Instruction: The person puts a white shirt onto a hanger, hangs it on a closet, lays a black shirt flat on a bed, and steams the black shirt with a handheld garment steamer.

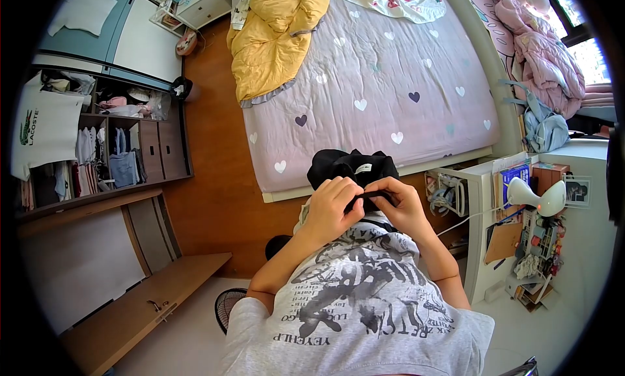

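A bunched black cloth [348,164] with a small white label hangs at the front of the body, near the bed's edge. My left hand [333,210] is closed on a dark edge of it, fingers curled and thumb pressed in. Close beside it on the right, my right hand [398,203] pinches the same black band between thumb and fingers. The strip runs between the two hands. Below them is the grey printed shirt [364,298] on the body.
Ahead stands a bed [384,70] with a heart-patterned sheet and a yellow quilt [277,37]. An open wardrobe [153,151] is at the left, above an open wooden door [150,304]. At the right, a white desk [579,246] holds a lamp [537,197] and books.
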`<state>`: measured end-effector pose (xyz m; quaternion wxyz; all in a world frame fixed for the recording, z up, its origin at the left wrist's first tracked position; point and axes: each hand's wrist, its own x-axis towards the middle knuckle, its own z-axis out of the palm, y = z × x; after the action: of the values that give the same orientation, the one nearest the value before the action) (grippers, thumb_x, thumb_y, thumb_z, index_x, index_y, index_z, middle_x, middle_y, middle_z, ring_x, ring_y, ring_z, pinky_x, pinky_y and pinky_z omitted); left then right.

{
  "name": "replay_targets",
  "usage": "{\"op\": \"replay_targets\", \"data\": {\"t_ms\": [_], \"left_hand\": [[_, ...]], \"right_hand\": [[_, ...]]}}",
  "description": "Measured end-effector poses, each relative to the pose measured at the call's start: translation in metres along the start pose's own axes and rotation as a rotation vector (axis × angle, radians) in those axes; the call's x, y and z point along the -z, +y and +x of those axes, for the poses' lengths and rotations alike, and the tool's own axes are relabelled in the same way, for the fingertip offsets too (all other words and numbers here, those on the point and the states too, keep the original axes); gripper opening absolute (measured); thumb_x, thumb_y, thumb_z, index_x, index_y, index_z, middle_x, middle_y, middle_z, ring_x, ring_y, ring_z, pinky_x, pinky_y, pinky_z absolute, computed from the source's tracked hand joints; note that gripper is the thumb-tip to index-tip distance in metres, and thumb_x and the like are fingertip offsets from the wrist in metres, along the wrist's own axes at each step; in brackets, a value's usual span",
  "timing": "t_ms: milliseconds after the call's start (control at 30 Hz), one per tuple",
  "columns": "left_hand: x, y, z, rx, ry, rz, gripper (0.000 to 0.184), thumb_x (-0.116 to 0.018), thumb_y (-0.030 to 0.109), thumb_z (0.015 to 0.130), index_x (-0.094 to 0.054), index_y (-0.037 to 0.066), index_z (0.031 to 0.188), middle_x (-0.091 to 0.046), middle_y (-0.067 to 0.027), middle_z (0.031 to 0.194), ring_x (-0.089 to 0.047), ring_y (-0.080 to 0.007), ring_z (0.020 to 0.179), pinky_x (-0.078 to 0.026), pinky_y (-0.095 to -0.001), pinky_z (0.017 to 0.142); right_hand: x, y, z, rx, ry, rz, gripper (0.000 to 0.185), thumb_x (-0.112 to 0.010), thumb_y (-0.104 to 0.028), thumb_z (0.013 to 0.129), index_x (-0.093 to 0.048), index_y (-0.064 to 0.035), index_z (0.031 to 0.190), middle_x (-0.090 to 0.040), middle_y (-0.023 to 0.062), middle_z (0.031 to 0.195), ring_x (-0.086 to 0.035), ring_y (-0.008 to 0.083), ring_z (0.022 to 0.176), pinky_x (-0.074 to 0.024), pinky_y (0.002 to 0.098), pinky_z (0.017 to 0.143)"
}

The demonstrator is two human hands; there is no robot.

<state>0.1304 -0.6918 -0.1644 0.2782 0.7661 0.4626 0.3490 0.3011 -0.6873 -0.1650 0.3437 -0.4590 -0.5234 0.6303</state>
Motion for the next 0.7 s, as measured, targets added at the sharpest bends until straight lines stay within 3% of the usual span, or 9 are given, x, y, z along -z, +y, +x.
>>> {"op": "replay_targets", "data": {"t_ms": [67,133,367,467,533,600,667,700], "left_hand": [[-0.001,-0.003,-0.001,0.012,-0.021,-0.056,0.013,-0.056,0.007,0.068,-0.049,0.003,0.078,-0.048,-0.0064,0.073,-0.048,-0.0237,0.068,-0.036,-0.0322,0.06],[-0.003,-0.006,-0.001,0.042,-0.07,-0.194,0.013,-0.057,0.007,0.069,-0.049,0.003,0.079,-0.048,-0.0068,0.075,-0.047,-0.0237,0.072,-0.036,-0.0326,0.062],[-0.003,-0.005,0.003,0.044,-0.09,-0.144,0.015,-0.058,0.007,0.071,-0.049,0.003,0.083,-0.048,-0.0084,0.079,-0.047,-0.0262,0.075,-0.037,-0.0328,0.067],[-0.006,-0.012,-0.002,0.112,-0.177,-0.383,0.014,-0.057,0.008,0.074,-0.049,0.003,0.084,-0.047,-0.0078,0.08,-0.048,-0.0228,0.076,-0.037,-0.03,0.07],[-0.005,-0.014,-0.004,0.214,-0.219,-0.608,0.013,-0.055,0.007,0.076,-0.048,0.001,0.085,-0.046,-0.0063,0.081,-0.047,-0.0177,0.077,-0.037,-0.0265,0.072],[-0.006,-0.017,-0.003,0.191,-0.239,-0.628,0.012,-0.055,0.007,0.077,-0.048,0.001,0.085,-0.045,-0.0056,0.081,-0.046,-0.016,0.077,-0.037,-0.0253,0.072],[-0.003,-0.019,-0.004,0.171,-0.255,-0.647,0.011,-0.054,0.007,0.078,-0.048,0.001,0.086,-0.044,-0.005,0.081,-0.045,-0.0143,0.077,-0.037,-0.0241,0.072],[0.0,-0.02,-0.005,0.173,-0.314,-0.659,0.011,-0.054,0.006,0.078,-0.049,0.0,0.085,-0.045,-0.0049,0.081,-0.046,-0.0145,0.077,-0.037,-0.0243,0.072]], "right_hand": [[0.0,-0.002,0.0,-0.063,-0.028,0.0,0.015,-0.054,0.005,0.076,-0.055,0.003,0.09,-0.059,0.0062,0.084,-0.054,0.0106,0.077,-0.0429,0.023,0.071],[0.001,-0.003,0.002,0.059,-0.048,-0.087,0.014,-0.051,0.007,0.076,-0.052,0.0029,0.089,-0.057,0.0064,0.083,-0.052,0.0123,0.074,-0.0422,0.024,0.069],[0.014,0.005,0.008,0.149,-0.103,-0.059,0.015,-0.05,0.007,0.076,-0.049,0.0012,0.09,-0.052,0.0049,0.082,-0.05,0.0142,0.077,-0.0403,0.0238,0.073],[0.021,0.001,0.009,0.126,-0.212,-0.064,0.015,-0.053,0.003,0.078,-0.048,0.001,0.092,-0.05,0.0038,0.082,-0.049,0.0122,0.077,-0.0393,0.0229,0.073],[0.022,-0.001,0.012,-0.122,-0.263,0.118,0.017,-0.056,-0.003,0.08,-0.047,0.0,0.094,-0.05,0.0023,0.077,-0.047,0.0095,0.073,-0.0387,0.0219,0.071],[0.04,0.0,0.019,-0.206,-0.338,0.085,0.022,-0.059,-0.009,0.079,-0.048,-0.0009,0.096,-0.049,0.0019,0.071,-0.046,0.0079,0.069,-0.0383,0.0205,0.068],[0.053,-0.003,0.024,-0.163,-0.576,-0.247,0.028,-0.062,-0.014,0.078,-0.048,-0.0015,0.098,-0.052,0.0032,0.068,-0.05,0.009,0.069,-0.039,0.0218,0.067],[0.059,-0.001,0.024,-0.134,-0.621,-0.332,0.035,-0.066,-0.019,0.075,-0.049,-0.0014,0.099,-0.056,0.0066,0.074,-0.055,0.0134,0.076,-0.0417,0.0245,0.07]]}}
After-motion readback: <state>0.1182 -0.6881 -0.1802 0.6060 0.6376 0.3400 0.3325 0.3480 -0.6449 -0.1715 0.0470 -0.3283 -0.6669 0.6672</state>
